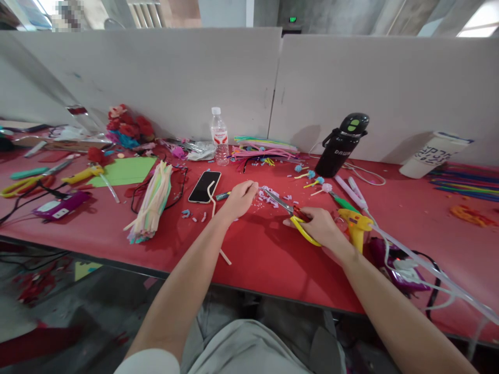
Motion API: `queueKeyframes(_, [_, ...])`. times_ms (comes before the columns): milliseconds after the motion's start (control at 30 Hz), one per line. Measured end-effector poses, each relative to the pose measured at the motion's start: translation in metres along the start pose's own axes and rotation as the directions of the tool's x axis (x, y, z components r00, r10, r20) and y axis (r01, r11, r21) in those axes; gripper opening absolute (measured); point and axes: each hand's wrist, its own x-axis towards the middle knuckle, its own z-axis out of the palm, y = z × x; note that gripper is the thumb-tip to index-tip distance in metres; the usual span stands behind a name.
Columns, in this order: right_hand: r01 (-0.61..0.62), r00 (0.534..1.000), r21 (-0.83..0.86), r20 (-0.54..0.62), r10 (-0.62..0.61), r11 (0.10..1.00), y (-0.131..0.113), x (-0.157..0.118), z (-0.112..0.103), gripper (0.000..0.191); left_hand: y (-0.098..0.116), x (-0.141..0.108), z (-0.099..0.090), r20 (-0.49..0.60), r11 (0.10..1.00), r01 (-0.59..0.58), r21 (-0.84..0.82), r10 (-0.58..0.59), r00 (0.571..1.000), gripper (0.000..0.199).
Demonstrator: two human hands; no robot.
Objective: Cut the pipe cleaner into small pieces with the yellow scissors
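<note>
The right fingers [312,214] hold scissors [290,209], and the left fingers [251,190] curl tight beside the purple bits [270,197], but I can't tell if they hold anything.

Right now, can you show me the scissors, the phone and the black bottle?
Scissors [287,207]: head view, on the blades near the handles.
Phone [201,188]: head view, on the dark screen.
Black bottle [334,155]: head view, on the body, below the lid.
</note>
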Motion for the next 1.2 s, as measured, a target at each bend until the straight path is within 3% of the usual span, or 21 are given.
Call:
queueKeyframes(300, [-0.005, 0.998, 0.027, -0.058, 0.007, 1.000, -0.0020, -0.0015, -0.0011, 0.055, -0.0003, 0.0008, -0.0012, -0.015, 1.000, -0.006, 0.019, 0.006, 1.000, 0.039])
queueKeyframes(1200, [-0.025, 1.000, 0.042, -0.009, 0.026, 0.999, -0.0041, -0.0031, -0.0037, 0.054, 0.0003, -0.0001, -0.0006, -0.021, 1.000, -0.012, 0.010, 0.012, 1.000, 0.038])
